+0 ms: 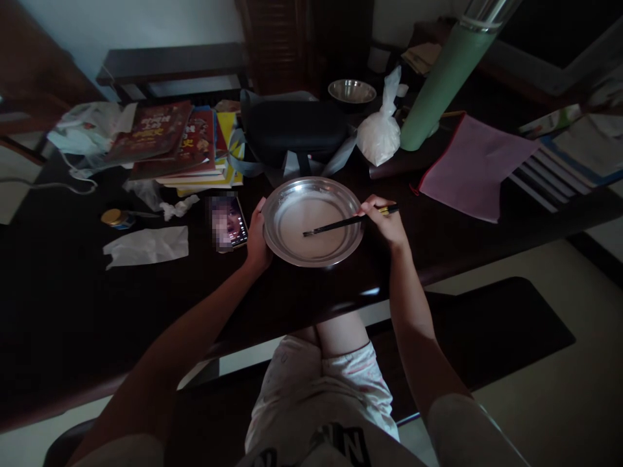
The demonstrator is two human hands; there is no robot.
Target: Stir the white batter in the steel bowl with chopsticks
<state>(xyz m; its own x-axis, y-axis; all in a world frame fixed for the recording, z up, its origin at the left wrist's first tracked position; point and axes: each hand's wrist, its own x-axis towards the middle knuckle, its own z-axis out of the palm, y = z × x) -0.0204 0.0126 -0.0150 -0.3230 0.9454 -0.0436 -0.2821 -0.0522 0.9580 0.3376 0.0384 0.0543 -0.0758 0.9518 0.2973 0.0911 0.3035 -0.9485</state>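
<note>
Your left hand (257, 241) is cupped against the left rim of the steel plate (292, 250), thumb up along the edge, and that looks like a bracing hold: it would keep the shallow dish from sliding on the dark table (73, 311) while the other hand works inside it. Your right hand (384, 224) is closed around a pair of black chopsticks (341, 224) near their far, gold-banded ends, gripping them high so the tips can reach across to the middle of the plate, where they rest on or just above the bottom; which of the two I cannot tell. The plate sits at the near edge of the table, straight ahead of you, between your two hands. It is round, wide and low-walled, with a bright polished rim and a duller, pale floor that seems to carry a thin film or residue, though the dim light makes it hard to be sure. Just left of your left hand a phone (228, 222) lies face up with its screen lit, close enough to watch while you work. Farther left lie a crumpled tissue (146, 246) and a small yellow-lidded jar (115, 218). Beyond the plate stand a stack of books (180, 143), a dark case (292, 130), a knotted white plastic bag (382, 133), a green flask (448, 78) and a small steel bowl (351, 91), all pushed to the far side.
</note>
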